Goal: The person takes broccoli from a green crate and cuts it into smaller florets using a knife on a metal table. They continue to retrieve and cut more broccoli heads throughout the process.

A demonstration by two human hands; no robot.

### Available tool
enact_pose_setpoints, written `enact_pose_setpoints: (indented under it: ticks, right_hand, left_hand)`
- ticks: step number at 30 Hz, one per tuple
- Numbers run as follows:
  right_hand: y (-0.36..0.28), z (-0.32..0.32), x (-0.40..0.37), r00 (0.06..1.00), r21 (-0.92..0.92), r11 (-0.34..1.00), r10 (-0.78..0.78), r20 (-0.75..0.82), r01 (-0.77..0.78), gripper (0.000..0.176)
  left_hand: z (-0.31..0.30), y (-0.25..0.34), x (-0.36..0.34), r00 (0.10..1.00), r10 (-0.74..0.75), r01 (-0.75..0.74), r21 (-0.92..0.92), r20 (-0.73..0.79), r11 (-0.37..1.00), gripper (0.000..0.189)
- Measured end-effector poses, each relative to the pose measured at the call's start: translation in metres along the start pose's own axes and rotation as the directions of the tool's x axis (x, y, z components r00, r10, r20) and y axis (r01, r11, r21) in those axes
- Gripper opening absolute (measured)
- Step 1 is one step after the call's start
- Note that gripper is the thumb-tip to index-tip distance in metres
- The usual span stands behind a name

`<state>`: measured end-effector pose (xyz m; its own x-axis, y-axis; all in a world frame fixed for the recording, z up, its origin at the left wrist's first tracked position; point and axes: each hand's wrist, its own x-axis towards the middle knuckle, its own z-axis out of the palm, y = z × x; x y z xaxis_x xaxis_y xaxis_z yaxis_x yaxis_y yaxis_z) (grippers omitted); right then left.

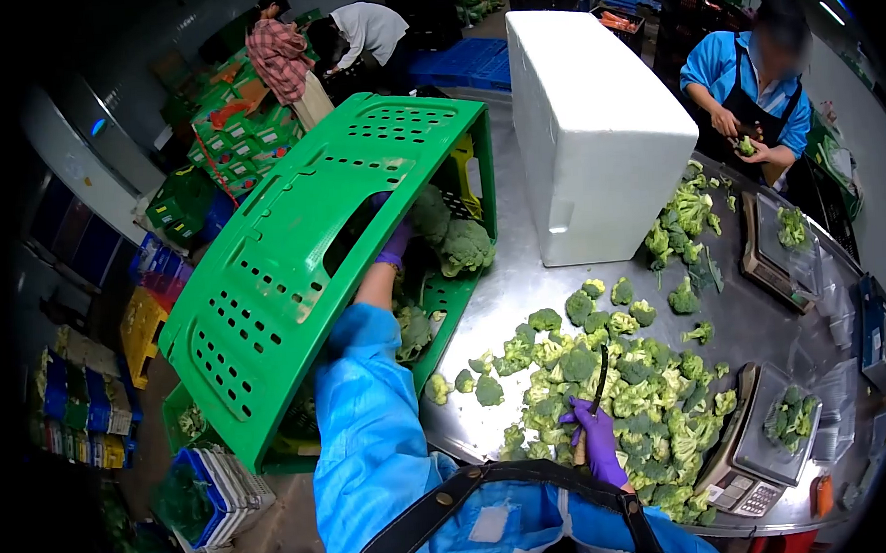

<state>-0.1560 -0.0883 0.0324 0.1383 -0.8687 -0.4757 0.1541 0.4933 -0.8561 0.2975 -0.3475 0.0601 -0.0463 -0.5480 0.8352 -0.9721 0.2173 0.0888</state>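
My left hand (397,241), in a purple glove, reaches into a green crate (310,223) tipped on its side, beside large broccoli heads (465,247). The crate wall partly covers its fingers, so its grip does not show. My right hand (598,437), also gloved in purple, is closed on a knife (603,376) with a dark, slender blade pointing up. Around and below it spreads a pile of cut broccoli florets (660,405) on the metal table (495,319).
A white foam box (597,148) stands past the pile. Two scales (758,460) (774,249) holding broccoli line the right side. Across the table, a co-worker (754,90) holds a floret. Two people stand at the back left. Stacked baskets (214,499) sit at lower left.
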Motion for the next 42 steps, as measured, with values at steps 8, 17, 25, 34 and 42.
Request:
enact_pose_setpoints:
  ticks: [8, 17, 25, 34, 42]
  right_hand:
    - [0.0, 0.007, -0.009, 0.997, 0.017, 1.0, -0.026, 0.077, 0.025, 0.031]
    - [-0.037, 0.024, -0.026, 0.97, -0.079, 0.991, -0.085, 0.227, 0.106, 0.043]
    - [-0.018, 0.025, -0.023, 0.846, 0.102, 0.965, -0.262, 0.464, 0.242, 0.073]
    - [0.012, 0.021, -0.017, 0.91, 0.525, 0.76, 0.211, 0.356, -0.382, 0.044]
    - [0.021, 0.012, -0.004, 0.92, 0.531, 0.768, 0.195, 0.339, -0.359, 0.043]
  left_hand:
    - [-0.105, 0.123, -0.02, 0.931, -0.365, 0.343, -0.302, -0.02, 0.89, 0.026]
    - [-0.144, 0.194, -0.084, 0.831, -0.326, 0.523, -0.833, 0.451, 0.18, 0.029]
    - [-0.14, 0.249, -0.161, 0.536, -0.08, 0.762, -0.522, 0.84, -0.383, 0.019]
    - [-0.186, 0.281, -0.156, 0.214, -0.175, 0.781, -0.276, 0.961, -0.56, 0.042]
    - [-0.211, 0.293, -0.142, 0.343, 0.444, 0.783, 0.009, 0.828, -0.621, 0.05]
